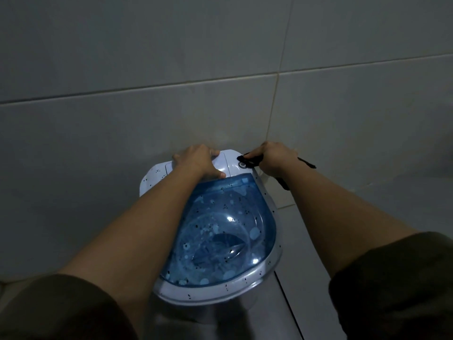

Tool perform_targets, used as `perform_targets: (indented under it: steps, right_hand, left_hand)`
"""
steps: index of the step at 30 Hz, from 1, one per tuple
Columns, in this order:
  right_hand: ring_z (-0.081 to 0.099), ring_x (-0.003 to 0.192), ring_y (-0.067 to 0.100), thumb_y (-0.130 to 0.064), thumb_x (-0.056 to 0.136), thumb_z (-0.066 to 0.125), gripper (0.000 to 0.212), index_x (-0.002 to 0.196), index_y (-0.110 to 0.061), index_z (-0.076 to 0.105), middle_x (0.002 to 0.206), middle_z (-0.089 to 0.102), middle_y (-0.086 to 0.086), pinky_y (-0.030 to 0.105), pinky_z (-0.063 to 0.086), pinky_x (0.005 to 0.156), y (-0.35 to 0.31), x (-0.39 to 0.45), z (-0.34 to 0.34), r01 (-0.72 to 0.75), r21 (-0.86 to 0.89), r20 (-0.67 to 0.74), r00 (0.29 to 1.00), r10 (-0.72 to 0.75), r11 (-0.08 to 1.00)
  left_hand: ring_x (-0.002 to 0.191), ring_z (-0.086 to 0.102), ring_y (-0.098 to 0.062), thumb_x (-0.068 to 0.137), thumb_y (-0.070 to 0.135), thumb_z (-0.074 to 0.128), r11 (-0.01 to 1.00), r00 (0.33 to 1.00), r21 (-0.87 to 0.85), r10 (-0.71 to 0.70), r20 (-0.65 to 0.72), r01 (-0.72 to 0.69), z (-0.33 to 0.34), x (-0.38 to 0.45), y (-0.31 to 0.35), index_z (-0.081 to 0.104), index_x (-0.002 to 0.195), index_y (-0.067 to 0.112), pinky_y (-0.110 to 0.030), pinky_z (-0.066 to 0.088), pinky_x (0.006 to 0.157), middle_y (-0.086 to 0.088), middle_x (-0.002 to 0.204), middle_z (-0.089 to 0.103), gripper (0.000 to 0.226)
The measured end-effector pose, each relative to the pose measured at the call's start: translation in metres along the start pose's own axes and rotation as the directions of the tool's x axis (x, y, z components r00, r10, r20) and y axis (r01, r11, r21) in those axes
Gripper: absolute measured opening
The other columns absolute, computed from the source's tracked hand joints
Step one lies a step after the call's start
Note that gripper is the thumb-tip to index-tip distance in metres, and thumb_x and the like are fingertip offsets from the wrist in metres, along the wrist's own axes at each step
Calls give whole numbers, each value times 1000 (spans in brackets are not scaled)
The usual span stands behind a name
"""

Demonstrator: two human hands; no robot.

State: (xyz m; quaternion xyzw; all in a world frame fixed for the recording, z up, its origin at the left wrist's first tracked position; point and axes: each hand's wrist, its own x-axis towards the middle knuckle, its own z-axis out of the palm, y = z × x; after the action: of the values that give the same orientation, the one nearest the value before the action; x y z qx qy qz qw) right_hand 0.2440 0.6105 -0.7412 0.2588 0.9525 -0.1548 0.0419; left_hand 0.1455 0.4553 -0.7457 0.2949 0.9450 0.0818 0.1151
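A small white washing machine (267, 268) with a translucent blue lid (220, 231) stands against a tiled wall, in dim light. My left hand (196, 160) lies over its white control panel (230, 165), fingers curled round the panel's far edge and thumb near the lid. My right hand (274, 157) grips a black strap or cord (250, 160) at the panel's right corner, beside a small round knob (242, 164). The strap's other end (307, 164) sticks out past my wrist.
Grey wall tiles (147, 57) fill the view behind the machine. A tiled floor or ledge (294, 241) runs along its right side. Dark sleeves cover both upper arms at the bottom corners.
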Motion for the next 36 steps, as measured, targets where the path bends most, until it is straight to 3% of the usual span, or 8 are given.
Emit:
perform_targets:
  steps: [10,19,27,36]
  right_hand:
    - [52,118,29,-13,89,42,54,123,-53,56,130,58,1,48,43,100,9,-18,6,-18,-13,23,1000,18,1000]
    - [52,119,28,-15,88,44,52,122,-52,56,131,58,1,48,40,102,11,-30,7,-27,-26,76,997,29,999]
    - [53,121,27,-20,89,50,44,120,-49,60,133,58,0,44,41,104,16,-51,9,-80,31,89,993,77,996]
    - [53,120,27,-22,87,54,42,118,-49,61,131,59,1,44,40,105,24,-73,13,-113,63,109,988,106,992]
  left_hand:
    - [133,41,-29,66,57,73,994,998,-90,-68,12,68,6,0,6,42,138,33,-57,30,109,-1,144,47,83]
    - [131,41,-30,75,49,69,998,998,-20,-66,-7,65,1,-14,18,49,133,25,-61,23,109,-5,139,49,66]
    - [140,25,-30,75,52,69,999,998,12,-50,-38,51,8,-14,17,41,140,24,-61,23,110,-10,148,31,76]
    - [131,37,-31,74,51,70,996,994,-35,-88,-63,86,10,-15,18,51,132,18,-56,30,107,-10,136,46,69]
